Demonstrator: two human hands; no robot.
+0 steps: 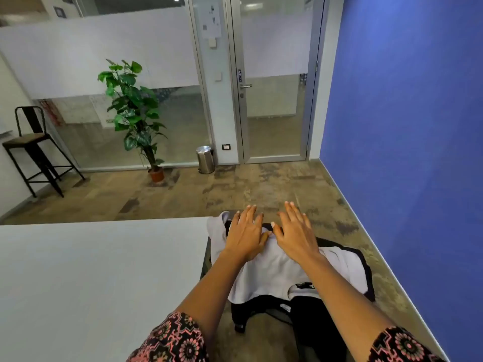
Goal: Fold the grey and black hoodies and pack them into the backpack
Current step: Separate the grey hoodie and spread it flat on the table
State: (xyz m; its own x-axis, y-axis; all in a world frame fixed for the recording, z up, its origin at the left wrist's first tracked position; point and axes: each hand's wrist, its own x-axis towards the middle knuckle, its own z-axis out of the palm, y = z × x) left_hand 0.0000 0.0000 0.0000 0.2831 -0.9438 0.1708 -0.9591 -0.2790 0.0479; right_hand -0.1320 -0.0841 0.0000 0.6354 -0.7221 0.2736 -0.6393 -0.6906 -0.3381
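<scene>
Grey hoodie: the grey hoodie [271,270] lies bunched just off the right edge of the table [91,270], lower than the tabletop, and sits on and partly within black fabric.
Backpack: the black backpack [311,325] is under the hoodie, off the table's right edge. Its dark rim shows round the hoodie's right side and a grey mesh strap shows at its near side.
Black hoodie: it cannot be told apart from the backpack's black fabric.
Left hand: the left hand [247,231] lies palm down on the far part of the hoodie, on the side nearer the table.
Left grip: no hold; the fingers are straight and spread, pressing on the cloth.
Right hand: the right hand [295,231] lies palm down just beside the left, on the side farther from the table; the thumbs are close together.
Right grip: no hold; the fingers are straight and spread over the cloth.
Sleeves: patterned pink and black sleeves [172,338] end above the elbows, near the table's near right corner.
Table: white, and it fills the lower left.
Floor: brown mottled floor [183,194] runs beyond the table's far edge.
Beyond the table: a potted plant [136,113], a small metal bin [205,159], a black stool [34,147] and a glass door [274,100].
Right of the table: a blue wall [405,126].
</scene>
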